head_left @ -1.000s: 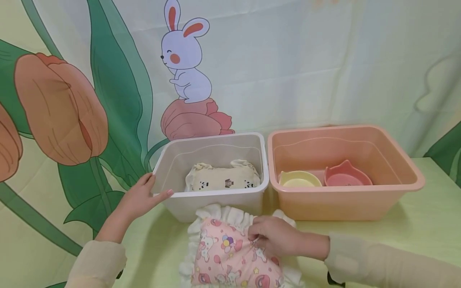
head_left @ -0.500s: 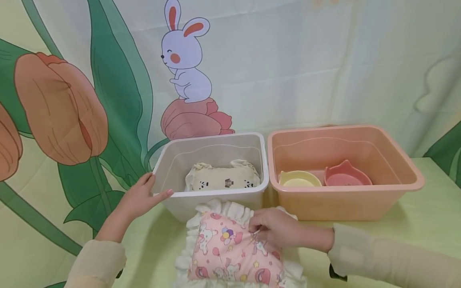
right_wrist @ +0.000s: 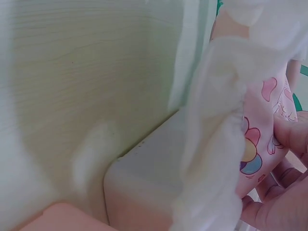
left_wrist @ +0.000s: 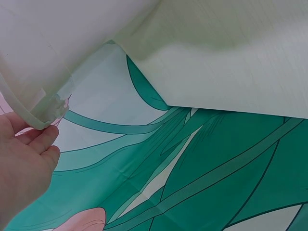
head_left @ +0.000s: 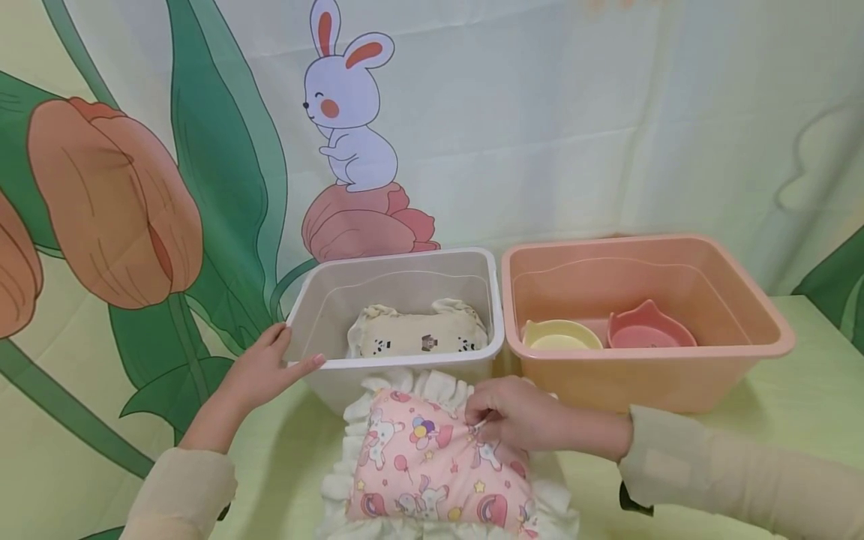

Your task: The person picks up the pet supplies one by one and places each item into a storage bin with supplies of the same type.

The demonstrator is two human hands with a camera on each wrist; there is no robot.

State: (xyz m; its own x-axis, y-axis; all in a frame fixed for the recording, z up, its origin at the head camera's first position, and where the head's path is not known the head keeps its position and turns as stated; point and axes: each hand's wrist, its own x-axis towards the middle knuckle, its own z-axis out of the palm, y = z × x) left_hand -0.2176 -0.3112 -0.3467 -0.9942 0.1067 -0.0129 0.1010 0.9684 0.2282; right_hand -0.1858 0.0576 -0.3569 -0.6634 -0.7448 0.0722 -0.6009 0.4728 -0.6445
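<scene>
A small pink pillow [head_left: 432, 472] with unicorn and balloon prints and a white ruffled edge is in front of the white bin [head_left: 405, 363]. My right hand [head_left: 516, 416] pinches a fold of the pillow's printed cover near its upper right; the right wrist view shows the ruffle [right_wrist: 211, 144] close up beside the fingers. At the bin's front left corner, my left hand [head_left: 263, 367] grips the rim, thumb along the front edge. The left wrist view shows that hand [left_wrist: 24, 163] with its fingers bent at the rim. Inside the bin lies a cream cloth item [head_left: 418, 334] with small animal prints.
To the right of the white bin stands a peach bin [head_left: 648, 382], holding a yellow dish [head_left: 563, 335] and a pink dish [head_left: 651, 330]. Both bins stand on a pale green tabletop [head_left: 783, 390]. Behind hangs a printed cloth backdrop [head_left: 540, 135] with a rabbit and tulips.
The pillow's upper edge has risen slightly in front of the white bin, and the right hand pinching it has moved up with it. The left hand has stayed at the rim.
</scene>
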